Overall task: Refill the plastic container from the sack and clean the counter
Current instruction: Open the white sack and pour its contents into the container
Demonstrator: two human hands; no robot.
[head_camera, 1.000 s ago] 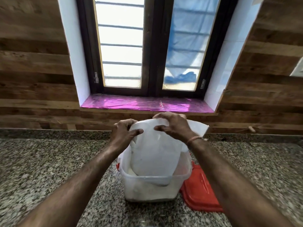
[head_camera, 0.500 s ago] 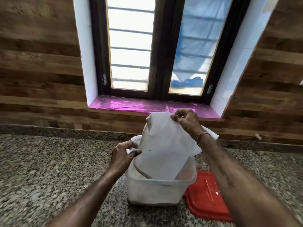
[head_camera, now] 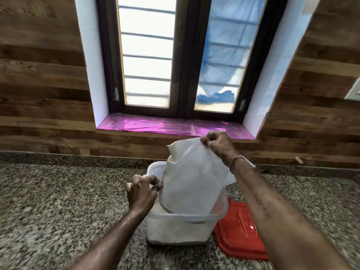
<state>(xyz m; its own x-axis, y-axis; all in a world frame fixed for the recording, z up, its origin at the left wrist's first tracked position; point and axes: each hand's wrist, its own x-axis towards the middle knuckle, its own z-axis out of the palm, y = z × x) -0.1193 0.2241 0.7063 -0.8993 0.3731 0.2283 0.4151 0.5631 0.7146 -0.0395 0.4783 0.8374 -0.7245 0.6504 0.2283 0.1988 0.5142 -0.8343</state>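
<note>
A clear plastic container [head_camera: 181, 228] stands on the speckled granite counter [head_camera: 58, 201], with white contents low inside. A white woven sack [head_camera: 192, 176] hangs upside down over it, its mouth inside the container. My right hand [head_camera: 218, 143] pinches the sack's upper corner and holds it up. My left hand [head_camera: 143, 191] grips the sack's lower left edge beside the container's rim. What leaves the sack is hidden by its cloth.
A red lid [head_camera: 239, 236] lies flat on the counter, right of the container and partly under my right forearm. Behind runs a wood-panelled wall with a window and a pink-covered sill [head_camera: 171, 127].
Both hands were on top of the sack; my right hand has lifted its corner higher while my left hand dropped to the sack's lower edge. The sack now hangs slacker and flatter.
</note>
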